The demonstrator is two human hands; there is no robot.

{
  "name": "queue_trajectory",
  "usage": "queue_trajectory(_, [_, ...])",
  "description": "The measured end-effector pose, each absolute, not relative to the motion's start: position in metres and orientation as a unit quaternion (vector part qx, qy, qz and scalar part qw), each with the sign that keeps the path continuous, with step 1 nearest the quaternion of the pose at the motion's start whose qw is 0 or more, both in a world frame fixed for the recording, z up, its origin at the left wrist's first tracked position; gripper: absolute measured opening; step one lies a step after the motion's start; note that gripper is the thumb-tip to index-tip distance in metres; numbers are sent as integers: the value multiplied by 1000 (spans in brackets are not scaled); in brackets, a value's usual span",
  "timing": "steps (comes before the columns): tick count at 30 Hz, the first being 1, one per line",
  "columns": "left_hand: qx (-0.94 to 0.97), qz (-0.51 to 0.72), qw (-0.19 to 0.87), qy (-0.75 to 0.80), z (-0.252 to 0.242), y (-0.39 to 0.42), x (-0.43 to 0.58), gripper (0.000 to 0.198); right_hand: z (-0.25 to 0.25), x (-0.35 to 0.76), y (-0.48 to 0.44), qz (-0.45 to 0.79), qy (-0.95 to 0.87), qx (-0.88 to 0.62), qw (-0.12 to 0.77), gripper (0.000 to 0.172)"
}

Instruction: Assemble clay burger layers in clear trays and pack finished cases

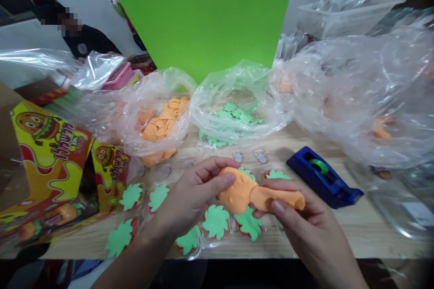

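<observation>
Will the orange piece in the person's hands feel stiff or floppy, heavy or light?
The orange piece is probably soft and floppy: its surface looks dimpled like foam or dough, and the thumb of the left hand seems to sink in. It is probably light for its size, since it is held loosely.

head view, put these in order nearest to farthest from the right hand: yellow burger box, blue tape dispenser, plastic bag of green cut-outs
From the right hand:

1. Blue tape dispenser: just beyond the hand, on the right of the table
2. Clear plastic bag of green cut-outs: farther back, near the middle
3. Yellow burger box: far left, the farthest
</observation>
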State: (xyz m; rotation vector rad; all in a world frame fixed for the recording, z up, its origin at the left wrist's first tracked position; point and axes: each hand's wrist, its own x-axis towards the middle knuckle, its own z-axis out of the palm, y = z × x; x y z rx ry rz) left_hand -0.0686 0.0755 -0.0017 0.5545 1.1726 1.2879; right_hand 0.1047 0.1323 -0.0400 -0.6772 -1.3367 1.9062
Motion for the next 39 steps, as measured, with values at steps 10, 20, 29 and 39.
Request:
queue_trajectory(10, [282,466,650,530,-15,72,-55,26,-46,134,133,631,-631,-288,347,19])
queue_trajectory(20, [187,494,704,474,-21,6,-29,24,-43,164,87,825,-429,-276,246,33])
queue_trajectory(29, [344,536,609,473,3,-48,-2,18,-14,208,36,398,-775,-184,455,35])
queue_trajectory(39, [226,616,607,448,-9,-64,10,24,-39,203,27,507,-730,-253,383,26])
